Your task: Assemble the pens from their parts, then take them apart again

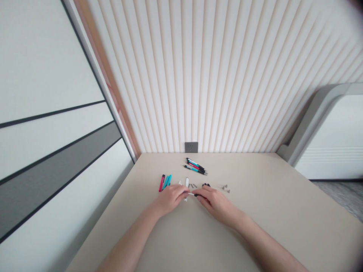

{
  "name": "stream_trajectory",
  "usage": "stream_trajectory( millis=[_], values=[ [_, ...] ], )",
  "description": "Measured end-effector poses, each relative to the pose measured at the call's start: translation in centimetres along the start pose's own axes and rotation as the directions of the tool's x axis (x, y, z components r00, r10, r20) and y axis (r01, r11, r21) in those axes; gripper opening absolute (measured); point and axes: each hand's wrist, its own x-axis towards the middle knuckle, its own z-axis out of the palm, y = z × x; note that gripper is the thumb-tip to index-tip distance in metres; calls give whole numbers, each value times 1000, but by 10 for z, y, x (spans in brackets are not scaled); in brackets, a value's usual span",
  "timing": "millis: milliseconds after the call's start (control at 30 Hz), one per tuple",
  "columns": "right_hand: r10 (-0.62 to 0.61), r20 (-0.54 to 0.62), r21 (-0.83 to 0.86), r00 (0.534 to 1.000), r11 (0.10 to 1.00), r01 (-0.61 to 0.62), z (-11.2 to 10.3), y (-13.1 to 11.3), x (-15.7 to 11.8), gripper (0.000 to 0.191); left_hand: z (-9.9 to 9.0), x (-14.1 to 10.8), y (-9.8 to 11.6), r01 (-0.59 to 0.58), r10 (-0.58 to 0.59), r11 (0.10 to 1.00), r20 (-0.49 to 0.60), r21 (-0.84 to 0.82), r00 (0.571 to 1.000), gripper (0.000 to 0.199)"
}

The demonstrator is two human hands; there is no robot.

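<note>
My left hand (171,197) is closed, its fingertips pinching one end of a thin white pen part (191,193), possibly a refill. At the other end of that part, my right hand (214,201) pinches a small black pen piece (195,195). The two pieces line up between my hands and seem to meet, just above the table. Behind my fingers lie white sticks (186,180), small grey pieces like springs (193,186) and several black pieces (206,185). Left of them are a pink pen barrel (162,183) and turquoise pen barrels (167,182).
Several whole pens (195,166) with black, turquoise and pink parts lie toward the back of the beige table (241,166). Small metallic cone-shaped pieces (225,187) sit right of my right hand. A dark wall socket (191,147) is on the ribbed wall behind. A white cabinet stands left.
</note>
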Motion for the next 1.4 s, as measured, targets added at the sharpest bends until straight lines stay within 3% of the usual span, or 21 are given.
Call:
stream_trajectory(
  millis=[367,767,1000,1167,1300,1400],
  values=[
    [29,-5,-6,1000,1000,-29,0,0,0,31,-2,1,2,-17,19,999,-57,46,998,21],
    [19,4,8,1000,1000,-20,3,3,-1,35,5,0,-1,3,-4,999,-58,-32,998,20],
    [55,-13,-53,998,997,-56,3,4,0,34,-7,-3,-15,152,-136,987,-232,51,963,16],
    [77,-15,-86,997,993,-78,5,6,0,34,-12,-4,-25,131,-81,979,-291,158,953,17],
    [130,-118,-70,984,988,-138,1,10,1,34,-8,-2,-23,120,-81,982,-255,144,964,22],
    [210,-260,7,942,976,-216,-4,16,1,38,-5,0,-14,65,-47,995,-203,81,978,25]
  ],
)
